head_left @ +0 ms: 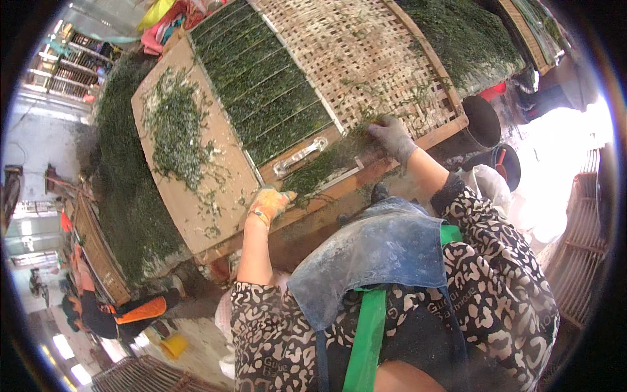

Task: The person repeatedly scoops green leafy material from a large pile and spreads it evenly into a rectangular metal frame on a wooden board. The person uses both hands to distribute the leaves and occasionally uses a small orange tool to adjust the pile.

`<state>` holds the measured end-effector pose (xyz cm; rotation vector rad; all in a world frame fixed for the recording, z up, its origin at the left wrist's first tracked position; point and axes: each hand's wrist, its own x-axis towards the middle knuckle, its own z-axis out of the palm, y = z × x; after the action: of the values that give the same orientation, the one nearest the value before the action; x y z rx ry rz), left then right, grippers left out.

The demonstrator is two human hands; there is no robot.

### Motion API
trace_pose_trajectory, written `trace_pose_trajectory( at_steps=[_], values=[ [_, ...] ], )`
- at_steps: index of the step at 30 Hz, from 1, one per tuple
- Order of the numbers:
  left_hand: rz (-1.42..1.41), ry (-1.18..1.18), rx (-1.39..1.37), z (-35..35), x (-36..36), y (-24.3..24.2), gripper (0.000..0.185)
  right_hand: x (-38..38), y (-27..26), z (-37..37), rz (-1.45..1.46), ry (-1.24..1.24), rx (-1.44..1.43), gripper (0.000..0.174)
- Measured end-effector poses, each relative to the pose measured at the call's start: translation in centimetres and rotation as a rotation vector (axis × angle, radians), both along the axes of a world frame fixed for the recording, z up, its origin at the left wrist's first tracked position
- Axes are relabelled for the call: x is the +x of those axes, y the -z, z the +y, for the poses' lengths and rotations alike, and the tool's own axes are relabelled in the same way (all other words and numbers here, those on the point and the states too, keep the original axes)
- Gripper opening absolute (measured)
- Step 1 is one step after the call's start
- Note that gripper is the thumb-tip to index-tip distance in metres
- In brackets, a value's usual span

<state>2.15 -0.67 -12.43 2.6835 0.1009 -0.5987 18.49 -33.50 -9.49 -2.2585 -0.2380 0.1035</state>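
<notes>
My left hand, in an orange and yellow glove, rests at the board's near edge beside loose green plant strands; its grip is unclear. A whitish glove covers my right hand, which touches more dark strands at the near end of the woven bamboo mat; whether its fingers close on them is hard to tell. Between the hands lies a clear plastic handle-like piece on a wooden strip. Beyond it, a tray divided by thin bars holds packed green strands.
A tan board with a heap of green pieces lies at left. Large green piles stand beyond it and at upper right. Dark buckets stand at right. Another person works at lower left.
</notes>
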Motion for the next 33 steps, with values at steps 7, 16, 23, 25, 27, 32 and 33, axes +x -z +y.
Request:
trace_pose_trajectory(
  at_steps=[7, 16, 23, 25, 27, 32, 33],
  values=[
    [-0.116, -0.112, -0.134, 1.2, -0.4, -0.1, 0.072, -4.4, -0.4, 8.4, -0.291, -0.777, -0.487, 0.028],
    [-0.224, -0.311, 0.219, 11.0, -9.6, -6.1, 0.047, -5.3, 0.8, 9.6, -0.175, -0.800, -0.595, 0.023],
    [-0.768, 0.098, 0.023, -5.3, -5.1, 1.1, 0.058, -5.4, -1.2, 11.4, -0.204, -0.877, -0.815, 0.022],
    [-0.705, -0.050, 0.067, -7.3, -4.3, 3.4, 0.078, -4.8, -2.7, 10.3, -0.165, -0.844, -1.058, 0.020],
    [-0.702, -0.142, 0.142, -8.8, -3.8, 5.0, 0.085, -4.7, -4.4, 10.4, -0.137, -0.824, -1.203, 0.021],
    [-0.399, -0.082, 0.088, -8.8, -3.4, 5.1, 0.094, -5.6, -8.1, 17.3, -0.298, -0.971, -0.858, 0.035],
    [-0.362, -0.078, 0.105, -8.7, -3.5, 4.8, 0.095, -5.8, -8.4, 19.7, -0.360, -1.018, -0.748, 0.039]
  ],
)
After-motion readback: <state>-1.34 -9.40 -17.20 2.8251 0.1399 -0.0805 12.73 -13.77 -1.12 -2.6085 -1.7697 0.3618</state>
